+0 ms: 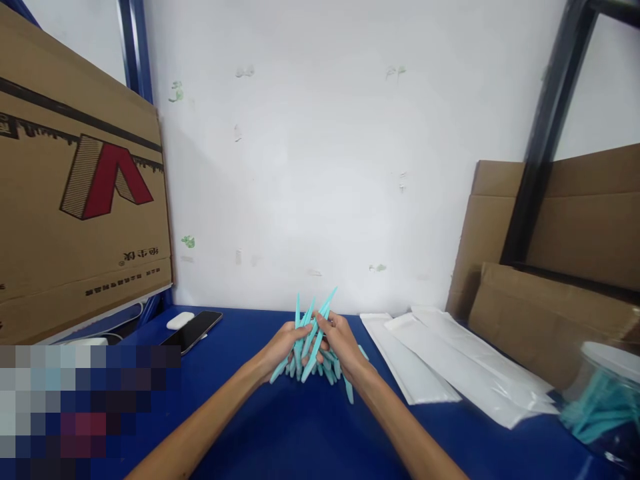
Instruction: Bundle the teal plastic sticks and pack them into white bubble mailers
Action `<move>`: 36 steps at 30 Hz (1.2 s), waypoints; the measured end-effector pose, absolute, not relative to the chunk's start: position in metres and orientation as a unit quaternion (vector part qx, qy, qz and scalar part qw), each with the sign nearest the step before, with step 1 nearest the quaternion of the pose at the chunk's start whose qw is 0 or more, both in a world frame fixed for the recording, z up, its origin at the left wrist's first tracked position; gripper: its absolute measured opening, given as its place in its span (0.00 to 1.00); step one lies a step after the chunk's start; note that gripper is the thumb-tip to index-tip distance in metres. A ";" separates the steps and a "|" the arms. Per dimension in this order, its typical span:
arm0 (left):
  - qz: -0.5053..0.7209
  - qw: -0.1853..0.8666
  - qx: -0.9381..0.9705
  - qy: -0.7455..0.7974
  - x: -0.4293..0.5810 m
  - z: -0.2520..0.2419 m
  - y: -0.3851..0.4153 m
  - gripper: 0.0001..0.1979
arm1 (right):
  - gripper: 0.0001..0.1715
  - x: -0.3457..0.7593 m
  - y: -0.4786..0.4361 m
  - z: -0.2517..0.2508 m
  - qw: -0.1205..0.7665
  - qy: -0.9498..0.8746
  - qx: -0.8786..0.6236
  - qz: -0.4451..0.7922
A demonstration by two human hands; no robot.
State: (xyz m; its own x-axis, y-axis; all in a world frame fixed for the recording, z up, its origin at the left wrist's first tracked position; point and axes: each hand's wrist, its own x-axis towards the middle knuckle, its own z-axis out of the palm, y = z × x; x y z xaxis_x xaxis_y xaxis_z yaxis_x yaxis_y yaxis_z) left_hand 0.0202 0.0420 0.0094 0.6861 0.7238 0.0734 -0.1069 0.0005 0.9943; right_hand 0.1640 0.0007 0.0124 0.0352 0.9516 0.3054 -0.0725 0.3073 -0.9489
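Observation:
Both hands are together over the middle of the blue table, gripping slim turquoise plastic sticks that taper to a point. My left hand (287, 347) is closed round a few of these turquoise sticks (298, 327), points upward, thumb lying across them. In my right hand (341, 337), thumb and fingers pinch further sticks (325, 312), which lean up to the right. The fingertips are partly hidden behind the sticks. Several loose turquoise sticks (330, 373) lie on the table beneath and behind the hands, with one stick (349, 391) beside my right wrist.
White padded envelopes (425, 363) lie on the blue table (290, 433) at right. A clear jar (603, 400) of turquoise sticks stands at far right, before cardboard (545, 320). At left are a phone (197, 329), a white case (180, 321) and a large carton (85, 173).

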 end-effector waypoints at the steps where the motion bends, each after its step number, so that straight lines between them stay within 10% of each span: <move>1: 0.311 0.661 0.636 0.247 0.020 0.010 0.041 0.27 | 0.27 0.165 0.002 0.011 0.599 -0.545 -0.408 0.421; 26: 0.478 0.572 0.613 0.262 0.013 0.014 0.057 0.27 | 0.24 0.191 0.018 0.011 0.685 -0.496 -0.434 0.312; 36: 0.450 0.670 0.495 0.323 -0.009 0.009 0.086 0.08 | 0.24 0.190 0.011 0.014 0.677 -0.490 -0.423 0.351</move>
